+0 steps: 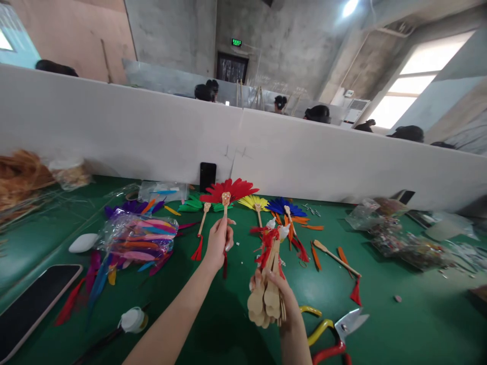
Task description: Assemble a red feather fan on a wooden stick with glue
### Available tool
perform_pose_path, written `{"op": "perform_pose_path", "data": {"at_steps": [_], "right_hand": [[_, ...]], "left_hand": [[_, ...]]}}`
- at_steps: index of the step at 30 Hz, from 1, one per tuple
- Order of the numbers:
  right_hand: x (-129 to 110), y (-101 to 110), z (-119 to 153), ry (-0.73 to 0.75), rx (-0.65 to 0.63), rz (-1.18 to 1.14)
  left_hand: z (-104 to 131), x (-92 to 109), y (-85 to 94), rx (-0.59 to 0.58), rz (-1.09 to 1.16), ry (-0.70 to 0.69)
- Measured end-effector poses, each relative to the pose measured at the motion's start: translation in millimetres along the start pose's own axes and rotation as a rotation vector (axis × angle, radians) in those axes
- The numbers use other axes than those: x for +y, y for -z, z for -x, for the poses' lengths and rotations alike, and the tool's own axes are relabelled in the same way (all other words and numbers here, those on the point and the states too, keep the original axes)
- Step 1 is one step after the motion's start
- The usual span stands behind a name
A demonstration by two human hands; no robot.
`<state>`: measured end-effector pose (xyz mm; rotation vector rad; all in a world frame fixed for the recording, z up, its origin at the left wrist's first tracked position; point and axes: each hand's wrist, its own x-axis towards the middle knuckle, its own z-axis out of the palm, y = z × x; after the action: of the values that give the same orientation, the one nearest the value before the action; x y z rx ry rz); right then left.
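Note:
My left hand [218,243] is closed round the wooden handle of a red feather fan [230,191], held upright with its feathers spread at the top. In my right hand [285,294] is a bundle of wooden fan handles [266,299], their flower-shaped ends pointing down toward me and red tassels at the far end. Behind my hands lie a green feather fan [192,203], a yellow feather fan [253,203] and a blue feather fan [283,207]. To the right, a single wooden handle [335,256] with a red tassel rests on the table.
Red-and-yellow shears [338,332] lie open beside my right forearm. On the left are a plastic bag of coloured feathers [139,238], a small white-capped bottle [133,319] and a large phone-like device [36,309]. Plastic bags [399,238] lie right; a white partition [171,134] stands behind.

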<state>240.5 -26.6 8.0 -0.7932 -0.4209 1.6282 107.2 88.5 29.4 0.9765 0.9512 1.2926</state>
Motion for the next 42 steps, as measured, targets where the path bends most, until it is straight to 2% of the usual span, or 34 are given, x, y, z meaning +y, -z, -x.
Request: {"op": "perform_pose_path", "data": {"at_steps": [3, 7, 12, 16, 22, 28, 31, 34, 42], "right_hand": [[7, 8, 0, -0.028, -0.043, -0.006], [12, 12, 0, -0.072, -0.145, 0.027], [15, 6, 0, -0.116, -0.208, 0.017], [18, 5, -1, -0.158, -0.22, 0.019], [22, 7, -4, -0.174, -0.279, 0.062], [18, 4, -1, -0.203, -0.279, 0.119], [17, 4, 0, -0.186, -0.249, 0.123], [20, 6, -2, -0.18, -0.288, 0.111], [22, 7, -3, -0.186, -0.266, 0.084]], "left_hand": [[1, -5, -11.2, -0.008, 0.021, 0.029], [-4, -29, -14.5, 0.025, -0.011, 0.035], [-31, -61, -13.3, 0.085, -0.068, 0.038], [-58, -73, -11.6, 0.125, -0.106, 0.033], [-84, -85, -6.1, 0.143, -0.151, 0.068], [-94, -93, -3.8, 0.122, -0.155, 0.187], [-95, -92, -2.9, 0.115, -0.148, 0.222], [-94, -91, -2.4, 0.118, -0.143, 0.227], [-80, -87, -10.1, 0.143, -0.104, 0.156]]}}
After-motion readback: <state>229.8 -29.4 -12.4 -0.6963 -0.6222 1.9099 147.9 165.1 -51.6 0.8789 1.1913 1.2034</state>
